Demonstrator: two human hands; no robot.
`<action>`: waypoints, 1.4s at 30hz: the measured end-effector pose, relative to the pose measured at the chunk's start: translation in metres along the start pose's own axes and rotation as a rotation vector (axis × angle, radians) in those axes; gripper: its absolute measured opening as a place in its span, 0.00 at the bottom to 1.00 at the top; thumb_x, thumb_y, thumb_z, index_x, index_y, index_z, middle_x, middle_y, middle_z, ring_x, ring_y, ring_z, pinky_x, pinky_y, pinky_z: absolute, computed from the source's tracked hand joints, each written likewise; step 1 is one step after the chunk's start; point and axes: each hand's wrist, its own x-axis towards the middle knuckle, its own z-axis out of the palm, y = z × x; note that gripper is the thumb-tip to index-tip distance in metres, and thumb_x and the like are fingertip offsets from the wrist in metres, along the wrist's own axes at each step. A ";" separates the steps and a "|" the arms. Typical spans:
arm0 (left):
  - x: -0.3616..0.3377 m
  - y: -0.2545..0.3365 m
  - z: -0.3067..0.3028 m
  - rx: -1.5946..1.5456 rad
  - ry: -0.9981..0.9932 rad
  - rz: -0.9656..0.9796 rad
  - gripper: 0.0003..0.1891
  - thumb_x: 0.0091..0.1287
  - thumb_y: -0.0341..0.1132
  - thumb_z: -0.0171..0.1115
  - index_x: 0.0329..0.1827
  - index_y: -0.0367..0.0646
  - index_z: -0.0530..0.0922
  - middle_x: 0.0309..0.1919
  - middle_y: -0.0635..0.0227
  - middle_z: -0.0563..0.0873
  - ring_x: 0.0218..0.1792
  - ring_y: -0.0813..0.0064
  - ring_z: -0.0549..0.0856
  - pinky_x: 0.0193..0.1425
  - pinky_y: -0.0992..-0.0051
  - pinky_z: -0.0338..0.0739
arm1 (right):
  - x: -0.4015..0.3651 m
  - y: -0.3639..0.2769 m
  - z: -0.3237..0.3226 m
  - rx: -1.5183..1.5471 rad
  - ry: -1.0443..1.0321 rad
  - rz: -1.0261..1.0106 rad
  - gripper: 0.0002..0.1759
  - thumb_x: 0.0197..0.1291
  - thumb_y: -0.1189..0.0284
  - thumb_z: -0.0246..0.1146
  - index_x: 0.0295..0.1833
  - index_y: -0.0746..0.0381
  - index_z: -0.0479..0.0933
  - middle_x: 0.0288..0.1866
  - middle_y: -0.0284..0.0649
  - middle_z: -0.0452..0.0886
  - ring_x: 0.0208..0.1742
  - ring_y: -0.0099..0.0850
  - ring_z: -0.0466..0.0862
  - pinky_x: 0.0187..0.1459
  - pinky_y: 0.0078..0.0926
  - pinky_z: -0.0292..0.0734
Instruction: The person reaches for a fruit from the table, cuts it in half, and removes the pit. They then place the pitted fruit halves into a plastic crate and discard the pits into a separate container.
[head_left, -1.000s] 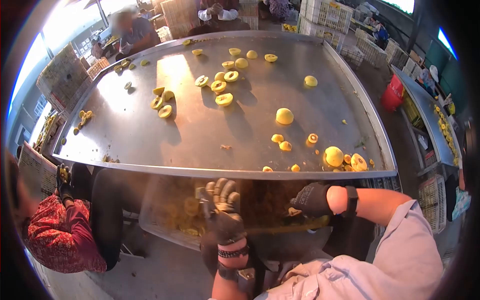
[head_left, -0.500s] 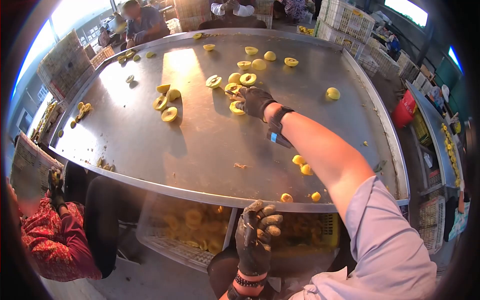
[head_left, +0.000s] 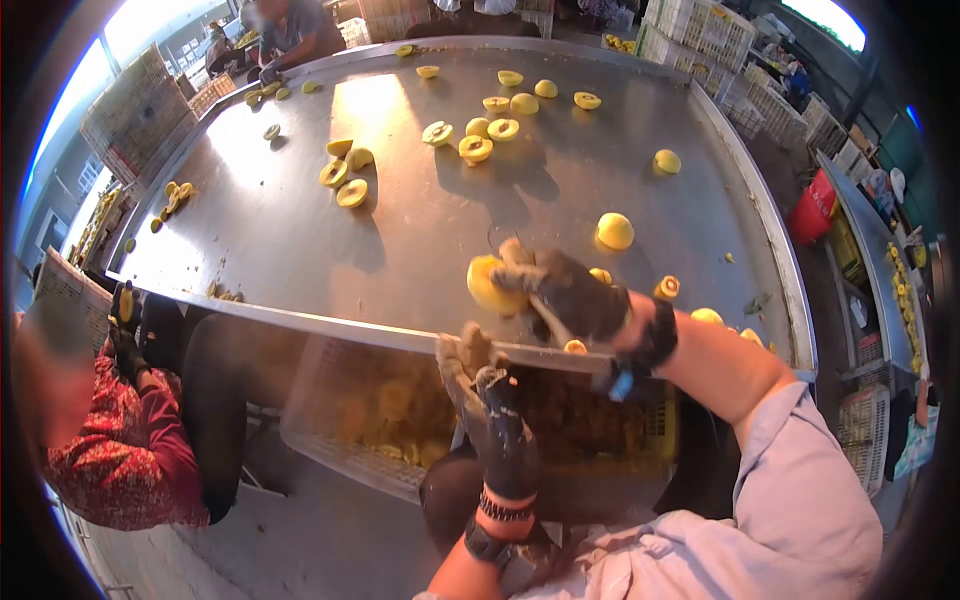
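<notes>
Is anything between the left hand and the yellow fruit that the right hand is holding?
Nothing visible. The dark-gloved right hand holds the round yellow fruit over the steel table's front rim; the dark-gloved left hand is open just beneath it, fingertips in front of that rim.

Steel table point(head_left: 400, 250) with halved yellow fruit point(head_left: 475, 148) clustered toward its far edge and a whole peeled fruit point(head_left: 615, 231) nearer its right edge. Clear crate point(head_left: 360, 400) of fruit beneath the near edge; red bucket point(head_left: 812, 208) beyond the right edge; co-worker's red patterned sleeve point(head_left: 110, 450) at left.
</notes>
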 end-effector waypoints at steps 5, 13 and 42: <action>-0.013 0.001 -0.002 0.721 -0.158 0.563 0.21 0.72 0.33 0.50 0.64 0.30 0.65 0.58 0.44 0.73 0.59 0.51 0.74 0.65 0.63 0.67 | -0.054 0.074 0.034 -0.200 0.131 -0.367 0.17 0.65 0.65 0.58 0.51 0.66 0.71 0.36 0.43 0.81 0.40 0.34 0.83 0.42 0.29 0.77; -0.020 -0.002 0.004 0.689 -0.172 0.535 0.32 0.63 0.36 0.62 0.66 0.28 0.62 0.57 0.43 0.74 0.55 0.50 0.77 0.61 0.63 0.71 | -0.128 0.054 0.009 -1.203 0.188 -0.536 0.20 0.59 0.65 0.61 0.52 0.66 0.70 0.37 0.55 0.81 0.39 0.50 0.83 0.39 0.42 0.77; -0.037 -0.018 0.022 0.746 -0.342 0.454 0.16 0.73 0.35 0.49 0.54 0.29 0.74 0.40 0.52 0.82 0.38 0.58 0.82 0.44 0.67 0.77 | -0.165 0.063 -0.005 -0.525 -0.094 -0.068 0.15 0.56 0.72 0.62 0.47 0.69 0.72 0.30 0.44 0.80 0.22 0.30 0.81 0.24 0.27 0.74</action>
